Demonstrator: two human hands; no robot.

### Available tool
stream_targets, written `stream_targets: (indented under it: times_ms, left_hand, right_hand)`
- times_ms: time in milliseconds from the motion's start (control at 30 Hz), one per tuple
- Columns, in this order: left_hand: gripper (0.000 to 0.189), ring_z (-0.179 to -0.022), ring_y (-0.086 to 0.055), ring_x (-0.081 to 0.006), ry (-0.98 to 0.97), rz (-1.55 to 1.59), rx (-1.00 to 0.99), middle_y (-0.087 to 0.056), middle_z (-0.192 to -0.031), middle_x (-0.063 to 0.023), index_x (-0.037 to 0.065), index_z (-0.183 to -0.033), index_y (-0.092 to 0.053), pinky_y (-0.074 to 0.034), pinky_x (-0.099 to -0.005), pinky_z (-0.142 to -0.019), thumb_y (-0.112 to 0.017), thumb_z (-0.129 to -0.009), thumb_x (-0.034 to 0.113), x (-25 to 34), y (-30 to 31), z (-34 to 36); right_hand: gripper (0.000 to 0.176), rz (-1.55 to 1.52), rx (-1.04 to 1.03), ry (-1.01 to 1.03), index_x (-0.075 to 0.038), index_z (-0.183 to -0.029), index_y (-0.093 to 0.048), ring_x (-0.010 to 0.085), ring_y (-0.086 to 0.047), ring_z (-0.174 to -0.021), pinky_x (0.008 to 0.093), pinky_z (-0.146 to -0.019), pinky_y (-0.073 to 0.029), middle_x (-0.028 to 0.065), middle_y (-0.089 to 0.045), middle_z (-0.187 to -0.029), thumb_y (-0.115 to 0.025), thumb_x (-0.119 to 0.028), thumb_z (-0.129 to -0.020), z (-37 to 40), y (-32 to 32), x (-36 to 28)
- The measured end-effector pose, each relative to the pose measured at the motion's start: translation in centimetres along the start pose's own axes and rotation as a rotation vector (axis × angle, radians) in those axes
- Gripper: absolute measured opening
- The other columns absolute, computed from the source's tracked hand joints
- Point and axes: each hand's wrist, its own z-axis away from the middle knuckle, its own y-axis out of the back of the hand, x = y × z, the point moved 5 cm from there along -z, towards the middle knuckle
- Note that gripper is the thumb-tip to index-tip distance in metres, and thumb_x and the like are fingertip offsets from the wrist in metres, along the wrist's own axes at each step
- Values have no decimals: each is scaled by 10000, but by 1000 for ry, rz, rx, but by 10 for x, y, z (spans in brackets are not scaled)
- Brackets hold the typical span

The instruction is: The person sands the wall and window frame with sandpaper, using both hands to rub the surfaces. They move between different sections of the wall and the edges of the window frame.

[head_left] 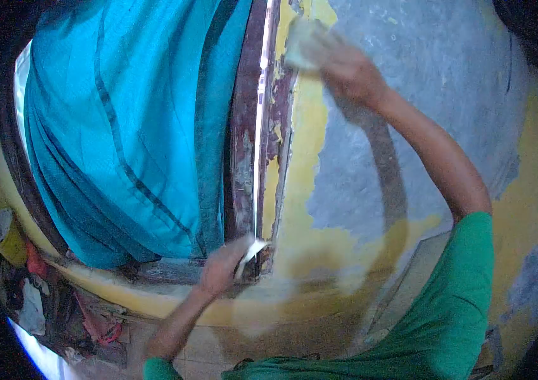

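My right hand (352,71) is raised high and presses a pale, flat piece (303,45), which looks like a cloth or sandpaper, on the yellow strip of wall (310,126) beside the door frame. Motion blurs the fingers and the piece. Lower down, my left hand (219,269) is closed on a small white piece (253,251), perhaps folded paper or cloth, near the bottom corner of the window frame (243,164). The dark frame has worn, chipped paint, and a bright gap of light runs along it.
A turquoise curtain (148,126) hangs left of the frame. Patchy grey plaster (414,82) covers the wall at right. A yellow container (8,237), a pink item (101,326) and piled clutter lie at lower left. A flat panel (402,285) leans on the wall.
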Motion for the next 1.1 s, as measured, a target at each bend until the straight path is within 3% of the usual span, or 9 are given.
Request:
stream_targets:
  times_ms: [133,200,333,467,600,700,833,933,1100]
  left_hand:
    - [385,-1157,-592,-329,-509,-297,329,-609,-1231,-177,55,-1261,-559,-483,-420,-974,-508,-879,64,66,99,-149]
    - [385,-1158,-592,-326,-578,-470,438,-612,-1240,-154,79,-1247,-577,-477,-415,-983,-528,-866,57,69,133,-205]
    - [395,-1266,-524,-298,-683,-743,597,-590,-1310,-140,64,-1259,-594,-397,-377,-1075,-542,-870,21,91,177,-289]
    - [538,-1372,-373,-321,-643,-768,579,-471,-1406,-170,53,-1360,-474,-302,-428,-1128,-603,-842,122,115,195,-335]
    - [470,-1353,-404,-314,-720,-849,557,-493,-1399,-142,44,-1320,-511,-315,-441,-1120,-580,-871,164,117,199,-352]
    - [398,-1379,-380,-293,-781,-772,540,-472,-1439,-125,96,-1299,-562,-283,-450,-1139,-576,-929,240,110,198,-356]
    - [391,-1371,-394,-291,-707,-760,551,-485,-1429,-120,84,-1284,-583,-284,-452,-1140,-584,-935,261,103,199,-360]
    - [411,-1361,-407,-297,-721,-686,549,-507,-1409,-123,70,-1277,-591,-281,-456,-1140,-608,-925,281,106,197,-356]
    - [410,-1367,-401,-292,-750,-680,552,-497,-1421,-119,66,-1260,-603,-276,-459,-1141,-625,-914,284,101,198,-361]
  right_hand:
    - [431,-119,-227,321,-140,-1272,-595,282,-499,-1286,465,-1108,-368,90,-578,-1333,-593,-89,-845,1,4,-2]
    - [371,-36,4,-139,-167,-1238,-616,271,-510,-1280,456,-1112,-372,79,-582,-1335,-549,-124,-876,1,14,29]
    - [368,-245,-299,439,-112,-1227,-623,282,-513,-1280,456,-1113,-363,55,-575,-1349,-572,-158,-865,22,11,-7]
    - [372,96,-18,-114,-155,-1236,-616,214,-525,-1272,455,-1102,-383,47,-583,-1337,-516,-129,-879,17,17,37]
    - [391,-196,-253,413,-127,-1232,-619,252,-546,-1237,463,-1064,-407,53,-603,-1303,-574,-184,-848,27,14,-17]
    - [412,16,26,-109,-120,-1237,-618,228,-571,-1205,457,-1044,-429,44,-608,-1294,-592,-209,-835,10,21,38]
    - [394,-192,-121,226,-119,-1243,-620,301,-557,-1217,430,-1024,-434,60,-596,-1319,-598,-146,-850,18,11,4]
    - [379,113,5,-199,-105,-1186,-640,314,-573,-1182,440,-985,-471,83,-645,-1203,-580,-174,-819,0,32,44]
    - [404,-142,-142,457,-110,-1223,-634,306,-545,-1232,458,-1003,-445,79,-613,-1295,-591,-130,-822,18,6,12]
